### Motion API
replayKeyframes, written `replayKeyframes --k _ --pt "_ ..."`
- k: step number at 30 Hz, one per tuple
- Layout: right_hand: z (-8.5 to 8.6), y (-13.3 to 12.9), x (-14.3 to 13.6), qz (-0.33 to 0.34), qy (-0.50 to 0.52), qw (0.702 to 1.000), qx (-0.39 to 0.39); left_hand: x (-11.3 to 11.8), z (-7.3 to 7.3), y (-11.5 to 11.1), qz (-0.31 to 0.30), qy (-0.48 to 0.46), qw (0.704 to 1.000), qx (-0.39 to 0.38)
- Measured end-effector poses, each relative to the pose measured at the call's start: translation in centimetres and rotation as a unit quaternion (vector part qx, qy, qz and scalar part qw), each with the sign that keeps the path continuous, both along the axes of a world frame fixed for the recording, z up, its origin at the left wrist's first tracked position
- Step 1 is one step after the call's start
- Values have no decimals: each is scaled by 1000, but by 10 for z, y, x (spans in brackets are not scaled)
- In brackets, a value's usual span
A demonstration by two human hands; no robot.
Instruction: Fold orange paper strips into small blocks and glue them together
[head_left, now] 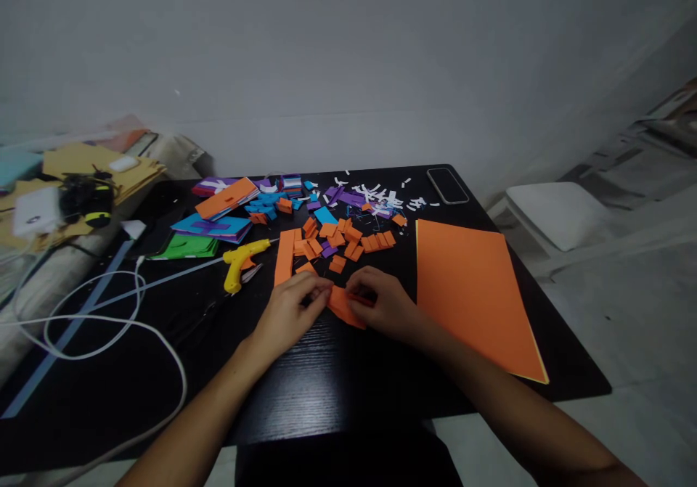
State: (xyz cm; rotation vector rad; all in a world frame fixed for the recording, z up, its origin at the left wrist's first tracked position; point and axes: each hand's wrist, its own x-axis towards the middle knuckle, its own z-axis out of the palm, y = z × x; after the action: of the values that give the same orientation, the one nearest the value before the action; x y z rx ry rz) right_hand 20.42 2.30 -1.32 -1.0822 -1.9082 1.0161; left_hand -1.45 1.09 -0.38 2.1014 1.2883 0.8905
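Note:
Between my two hands is a small piece of orange paper [345, 308], low over the dark table. My left hand [297, 302] pinches its left end between thumb and fingers. On the other end, my right hand [384, 300] grips the paper with curled fingers, which partly cover it. Just beyond my hands lie several small folded orange paper pieces [336, 263], with a few purple and blue ones mixed in. A longer orange paper strip [284, 256] rests by my left hand's fingers.
Left of my hands lies a yellow glue gun [239, 263]. Behind it are stacked coloured paper packets [212, 227]. White scraps [375, 195] and a phone [447, 185] lie at the back. Large orange sheets [468, 291] are at right. A white cable [163, 338] loops across the left.

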Motion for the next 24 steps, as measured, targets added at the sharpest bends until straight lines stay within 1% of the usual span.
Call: replayKeyframes --k 2,5,13,21,24 --pt "0 1 1 -2 -13 1000 2 0 0 0 5 0 1000 -2" --pt "2 1 1 -2 -25 999 28 0 0 0 6 -3 1000 -10" --pt "3 -2 -2 -27 -35 997 60 0 2 0 -11 9 999 -35" --pt "4 -5 -2 -57 -10 997 46 0 -2 0 4 3 998 -67" --pt "3 -6 -4 -66 3 997 30 0 -3 0 9 1 998 -61"
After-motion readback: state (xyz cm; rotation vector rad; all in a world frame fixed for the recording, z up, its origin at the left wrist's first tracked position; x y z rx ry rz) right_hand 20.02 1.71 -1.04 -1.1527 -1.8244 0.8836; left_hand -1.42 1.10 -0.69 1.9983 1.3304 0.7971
